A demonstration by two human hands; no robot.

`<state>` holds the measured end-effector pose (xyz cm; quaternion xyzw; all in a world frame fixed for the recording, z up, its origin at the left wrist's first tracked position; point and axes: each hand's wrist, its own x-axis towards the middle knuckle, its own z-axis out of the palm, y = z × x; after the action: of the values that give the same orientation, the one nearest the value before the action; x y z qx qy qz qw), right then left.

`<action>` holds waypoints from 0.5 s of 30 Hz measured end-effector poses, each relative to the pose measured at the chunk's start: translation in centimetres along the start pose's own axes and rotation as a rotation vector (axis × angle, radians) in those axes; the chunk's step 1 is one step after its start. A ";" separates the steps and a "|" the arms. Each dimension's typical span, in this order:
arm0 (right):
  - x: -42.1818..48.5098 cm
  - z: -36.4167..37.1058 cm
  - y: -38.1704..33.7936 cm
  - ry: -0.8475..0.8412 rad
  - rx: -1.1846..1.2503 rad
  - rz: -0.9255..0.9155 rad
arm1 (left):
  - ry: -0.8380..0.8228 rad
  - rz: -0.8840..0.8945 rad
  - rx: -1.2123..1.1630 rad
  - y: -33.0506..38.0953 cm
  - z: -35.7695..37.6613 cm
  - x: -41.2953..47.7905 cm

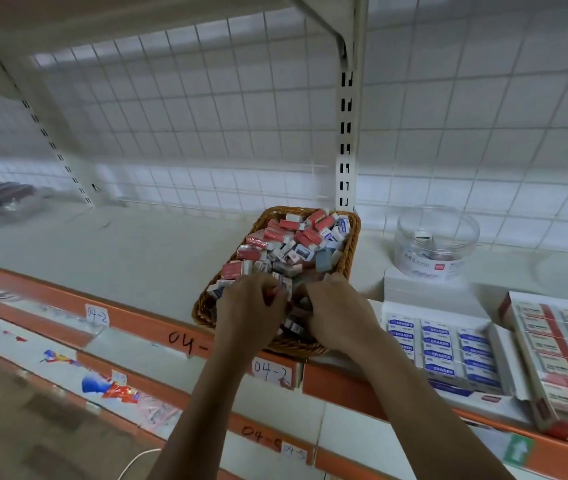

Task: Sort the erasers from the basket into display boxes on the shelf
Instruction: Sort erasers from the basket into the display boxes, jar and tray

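Note:
A brown wicker basket (pixel 351 251) stands on the shelf, heaped with small erasers (pixel 293 237) in red, blue and white sleeves. Both hands reach into its near end. My left hand (pixel 249 308) is curled with its fingers closed around erasers, a red one showing between the fingers. My right hand (pixel 336 313) is curled beside it, fingers dug into the pile and closed over erasers. To the right sit a display box of blue-labelled erasers (pixel 448 348) and a display box of red-striped erasers (pixel 562 355).
A clear round plastic jar (pixel 436 244) rests on a white box (pixel 424 289) behind the display boxes. The shelf's orange front edge (pixel 130 318) carries handwritten labels. A white upright (pixel 346 133) and wire grid back the shelf. Lower shelves hold packets at left.

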<state>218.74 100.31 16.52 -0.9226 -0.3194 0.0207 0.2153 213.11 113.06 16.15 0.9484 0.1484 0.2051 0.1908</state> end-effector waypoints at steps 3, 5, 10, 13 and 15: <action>-0.4 -0.2 0.2 0.017 0.124 0.020 | -0.016 -0.017 -0.163 -0.4 -0.7 0.2; -0.8 -0.3 0.3 0.049 0.212 0.032 | -0.039 -0.047 -0.280 -0.5 -0.9 0.3; -2.0 -0.3 0.7 0.230 0.434 0.018 | 0.024 -0.089 -0.422 0.4 -1.0 0.2; -2.9 -1.0 1.6 0.354 0.557 0.036 | 0.051 -0.038 -0.462 1.5 -0.8 0.3; -3.5 -1.7 2.6 0.466 0.598 0.036 | 0.040 -0.019 -0.530 2.5 -0.5 0.3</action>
<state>217.74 95.71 16.68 -0.8044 -0.2254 -0.0934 0.5416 213.62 111.06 17.73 0.8597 0.1021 0.2536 0.4315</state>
